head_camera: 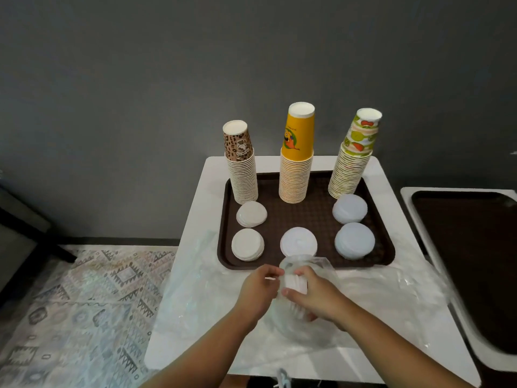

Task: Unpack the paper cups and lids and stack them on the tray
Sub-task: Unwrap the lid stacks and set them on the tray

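Just in front of the brown tray, over the white bench, both hands work on a stack of white lids still wrapped in a clear plastic bag. The left hand has its fingers curled, pinching the bag's edge beside the stack; the right hand wraps its fingers round the lids through the film. On the tray, three inverted cup stacks stand along the far side: leopard-print cups, yellow cups and fruit-print cups, the last leaning noticeably. Five lid piles lie nearer, the middle pile closest to the hands. The likeliest trouble is the film clinging: a sharp tug could fan the loose lids out across the bench or knock that middle pile askew. A jolt to the tray, or a forearm reaching far in, could tip the leaning fruit-print stack. Loose plastic wrap spread over the bench could also snag a sliding lid.
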